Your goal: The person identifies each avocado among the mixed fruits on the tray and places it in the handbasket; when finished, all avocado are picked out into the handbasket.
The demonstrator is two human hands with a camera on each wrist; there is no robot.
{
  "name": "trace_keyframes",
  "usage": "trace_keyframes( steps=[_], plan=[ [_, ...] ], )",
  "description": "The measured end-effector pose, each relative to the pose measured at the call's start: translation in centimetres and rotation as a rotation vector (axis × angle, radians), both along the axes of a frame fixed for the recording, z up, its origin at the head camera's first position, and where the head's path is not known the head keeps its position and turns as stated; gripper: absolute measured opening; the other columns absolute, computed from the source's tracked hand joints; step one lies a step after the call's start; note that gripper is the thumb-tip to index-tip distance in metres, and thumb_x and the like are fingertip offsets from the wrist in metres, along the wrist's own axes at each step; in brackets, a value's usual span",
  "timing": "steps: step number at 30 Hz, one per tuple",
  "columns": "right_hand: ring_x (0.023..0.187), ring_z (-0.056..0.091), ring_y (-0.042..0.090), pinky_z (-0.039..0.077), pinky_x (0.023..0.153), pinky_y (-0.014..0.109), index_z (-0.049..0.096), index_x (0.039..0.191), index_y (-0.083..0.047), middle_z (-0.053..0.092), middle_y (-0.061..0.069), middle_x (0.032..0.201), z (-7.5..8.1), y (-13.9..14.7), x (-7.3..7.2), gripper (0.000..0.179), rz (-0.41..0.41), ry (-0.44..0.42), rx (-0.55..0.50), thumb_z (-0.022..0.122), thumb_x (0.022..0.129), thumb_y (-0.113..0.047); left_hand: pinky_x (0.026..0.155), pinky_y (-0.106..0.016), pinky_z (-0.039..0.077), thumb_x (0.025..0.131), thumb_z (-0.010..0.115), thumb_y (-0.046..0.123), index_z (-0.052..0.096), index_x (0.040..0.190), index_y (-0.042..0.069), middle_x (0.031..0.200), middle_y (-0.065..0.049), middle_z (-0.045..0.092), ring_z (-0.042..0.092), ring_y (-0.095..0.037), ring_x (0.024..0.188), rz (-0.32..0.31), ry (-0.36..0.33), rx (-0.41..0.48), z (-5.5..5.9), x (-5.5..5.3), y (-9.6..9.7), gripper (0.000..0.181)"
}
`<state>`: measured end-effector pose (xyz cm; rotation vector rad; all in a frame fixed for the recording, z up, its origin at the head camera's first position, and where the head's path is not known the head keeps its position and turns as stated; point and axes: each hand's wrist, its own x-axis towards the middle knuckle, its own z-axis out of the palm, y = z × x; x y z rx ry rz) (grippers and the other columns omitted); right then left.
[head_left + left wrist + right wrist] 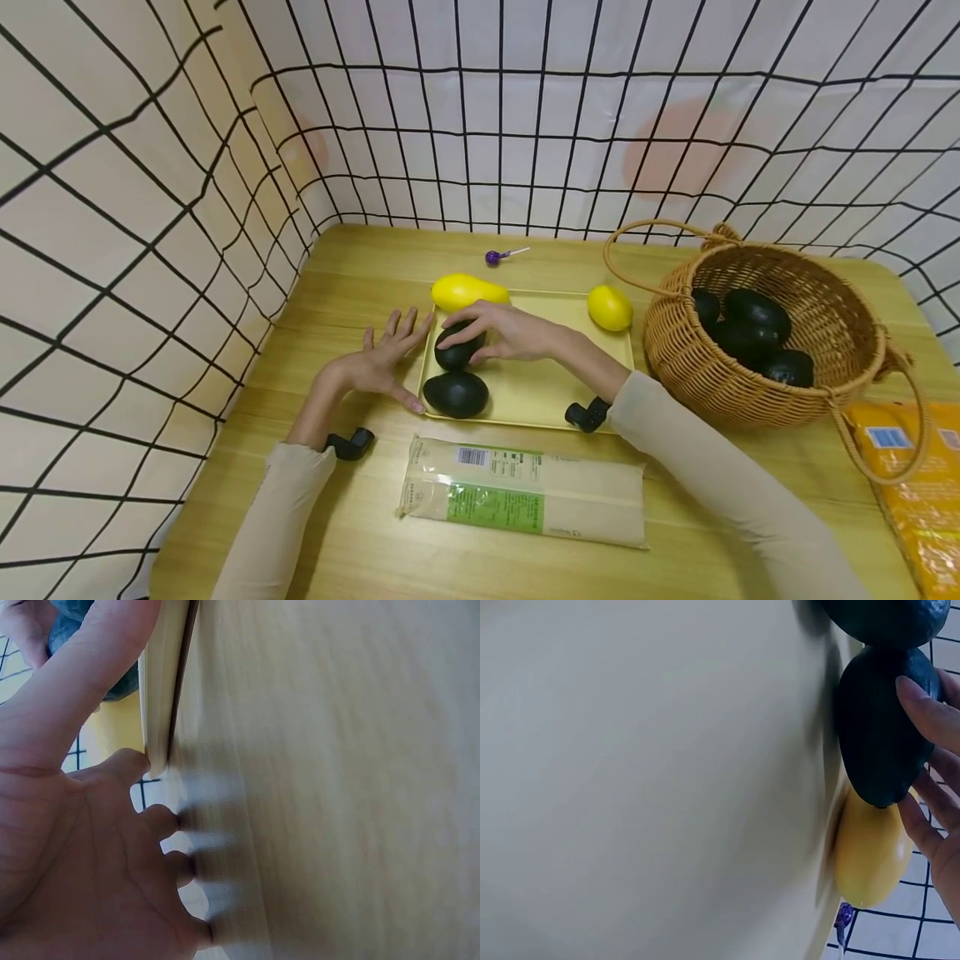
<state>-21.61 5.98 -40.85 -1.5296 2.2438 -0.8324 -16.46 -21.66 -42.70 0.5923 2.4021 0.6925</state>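
My right hand (517, 331) grips a dark green avocado (454, 354) with thumb and fingers, at the left end of a pale yellow tray (540, 392). A second avocado (457, 396) lies on the tray just nearer to me; in the right wrist view the two overlap end to end. Flat and spread, my left hand (375, 362) rests on the table along the tray's left edge, its thumb by the near corner. A long yellow mango-like fruit (467, 292) lies at the far left corner, and a lemon (610, 308) at the far right one.
A wicker basket (675, 367) with several avocados stands to the right, its handles sticking out. In front of the tray lies a flat noodle-like packet (525, 492). A purple lollipop (492, 258) is at the back, an orange bag (915, 500) far right. Black wire mesh (480, 125) surrounds the table.
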Motion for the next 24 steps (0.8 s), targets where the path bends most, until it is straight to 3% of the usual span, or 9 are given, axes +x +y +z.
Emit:
trace_keyframes(
  steps=[14,24],
  plan=[
    [0.137,0.050,0.035,0.040,0.118,0.054,0.071,0.134,-0.017,0.059,0.016,0.147,-0.2,-0.1,0.4,0.047,-0.038,0.023,-0.027,0.081,0.089,-0.011,0.115,-0.080,-0.018,0.072,0.093,0.050,-0.011,0.166,0.019,0.169,-0.020,-0.029,-0.032,-0.044,0.154,-0.008,0.003,-0.008,-0.1,0.0,0.0,0.144],
    [0.137,0.049,0.033,0.040,0.117,0.057,0.070,0.135,-0.018,0.061,0.014,0.145,2.5,1.7,1.4,0.046,-0.106,0.049,-0.105,0.080,0.090,-0.016,0.115,-0.079,-0.019,0.072,0.093,0.049,-0.010,0.167,0.019,0.169,-0.021,-0.028,-0.032,-0.044,0.155,0.003,0.003,0.002,0.0,0.1,0.0,0.143]
  ],
)
